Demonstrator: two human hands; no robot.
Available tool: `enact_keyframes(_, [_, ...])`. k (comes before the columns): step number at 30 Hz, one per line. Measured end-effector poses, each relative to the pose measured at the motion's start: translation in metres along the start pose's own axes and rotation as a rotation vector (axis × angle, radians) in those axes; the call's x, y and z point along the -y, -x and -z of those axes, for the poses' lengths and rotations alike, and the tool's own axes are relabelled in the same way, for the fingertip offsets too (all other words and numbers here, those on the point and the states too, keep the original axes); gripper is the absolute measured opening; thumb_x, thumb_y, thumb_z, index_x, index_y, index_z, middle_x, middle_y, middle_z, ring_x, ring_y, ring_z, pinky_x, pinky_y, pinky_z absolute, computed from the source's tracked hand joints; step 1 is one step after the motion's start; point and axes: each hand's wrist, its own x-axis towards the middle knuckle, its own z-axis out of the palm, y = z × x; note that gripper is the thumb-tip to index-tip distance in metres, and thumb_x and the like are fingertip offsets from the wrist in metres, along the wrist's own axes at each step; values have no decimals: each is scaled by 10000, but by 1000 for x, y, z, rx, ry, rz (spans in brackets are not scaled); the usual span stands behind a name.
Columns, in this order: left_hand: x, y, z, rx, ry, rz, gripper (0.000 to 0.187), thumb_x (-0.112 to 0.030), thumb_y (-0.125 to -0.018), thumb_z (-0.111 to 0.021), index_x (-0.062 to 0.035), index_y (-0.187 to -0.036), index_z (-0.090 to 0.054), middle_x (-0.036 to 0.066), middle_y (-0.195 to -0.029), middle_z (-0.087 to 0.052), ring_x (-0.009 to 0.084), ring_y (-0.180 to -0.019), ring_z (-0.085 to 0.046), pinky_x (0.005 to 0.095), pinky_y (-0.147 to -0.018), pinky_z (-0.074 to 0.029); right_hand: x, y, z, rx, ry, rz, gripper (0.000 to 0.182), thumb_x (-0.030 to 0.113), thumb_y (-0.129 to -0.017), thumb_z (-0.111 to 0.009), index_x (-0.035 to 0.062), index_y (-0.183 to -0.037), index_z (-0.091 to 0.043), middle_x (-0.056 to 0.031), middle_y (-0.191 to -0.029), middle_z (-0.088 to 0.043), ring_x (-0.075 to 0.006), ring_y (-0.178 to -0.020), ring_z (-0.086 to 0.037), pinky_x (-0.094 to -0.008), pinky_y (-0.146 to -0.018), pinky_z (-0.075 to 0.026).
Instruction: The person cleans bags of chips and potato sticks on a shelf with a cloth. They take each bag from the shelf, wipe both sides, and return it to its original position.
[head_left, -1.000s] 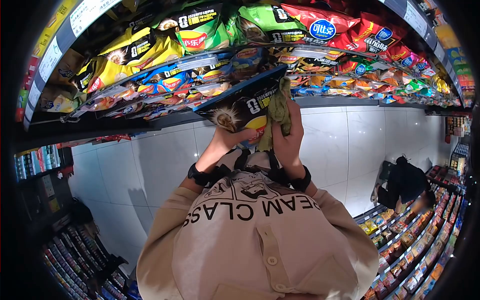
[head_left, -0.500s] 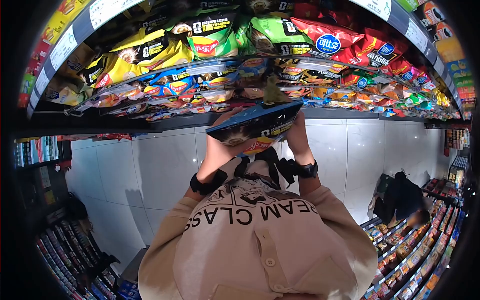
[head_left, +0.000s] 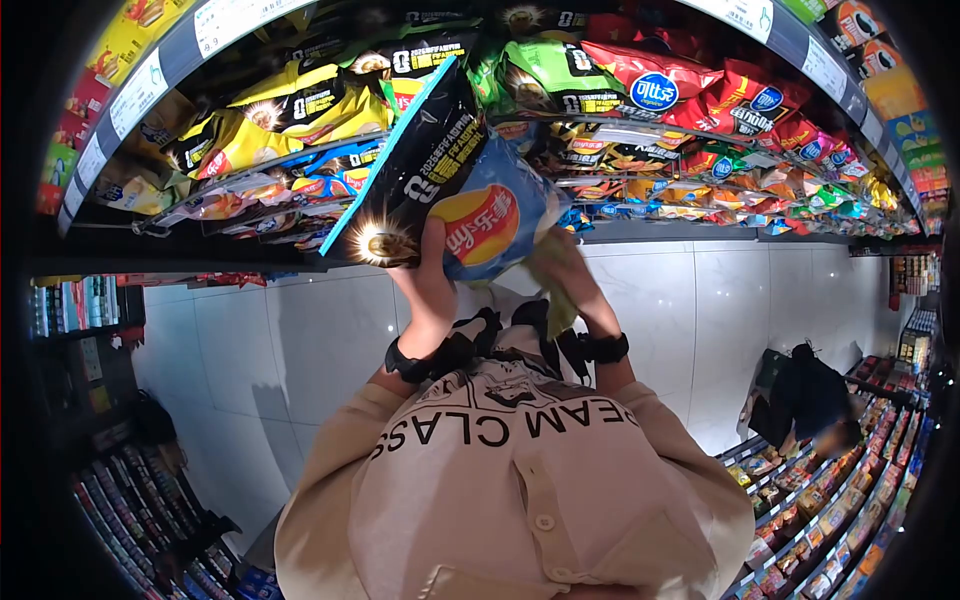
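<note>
At the snack aisle, facing a dark shelf rack (head_left: 176, 48) above pale, glossy floor tiles (head_left: 650, 310): one person in a beige shirt (head_left: 440, 520), both hands raised toward the rows of packets. Chip bag (head_left: 455, 180) is in the air just in front of the shelves, not resting on them. Orientation: sealed end points to the person's left and away; that edge slants from near left to far right, and the end-to-end axis runs from it back toward the right hand (head_left: 572, 275). Bag strongly tilted, printed face up.

Appearance: blue body, black band below a light-blue edge strip, white and yellow lettering, a bright burst at one corner, red-and-yellow oval logo (head_left: 482, 228). Film shiny, pillowy, creased; the sealed edge flat and straight.

Left hand (head_left: 428, 285) closed on the bag's near-left portion, thumb laid over the printed face. Right hand blurred, curled about a soft, rumpled green cloth (head_left: 562, 310) beside the bag's near-right end — contact with the film cannot be told. Black bands (head_left: 415, 362) on both wrists.
</note>
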Motion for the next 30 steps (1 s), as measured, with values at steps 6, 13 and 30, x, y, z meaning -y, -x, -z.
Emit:
enact_keyframes(6, [-3,-2,-2,158,-810,-520,294,-168,-897,-554,-29,-1148,-486,59,-1097,-558,142,-971,-554,300,-835,-450,45,24,-58,602,465,204,557,130,-791,-671,-27,-1260,-415,-108,-1117,-567,-163,-983,-557,-269,-879,-433])
enact_keyframes(13, [-23,-17,-26,-108,260,248,206,-119,-899,-536,-2,-1069,-540,32,-1042,-569,77,-948,-536,247,-804,-426,27,17,-60,389,81,-245,366,179,-829,-633,-51,-1102,-555,-77,-1001,-630,-105,-881,-578,-248,-782,-467])
enact_keyframes(30, [-39,-27,0,-160,368,410,460,-363,-874,-534,-41,-1200,-490,62,-1175,-555,187,-1079,-509,354,-938,-357,66,39,-60,356,395,267,225,99,-814,-584,-54,-978,-580,-108,-828,-635,-143,-761,-590,-268,-707,-471])
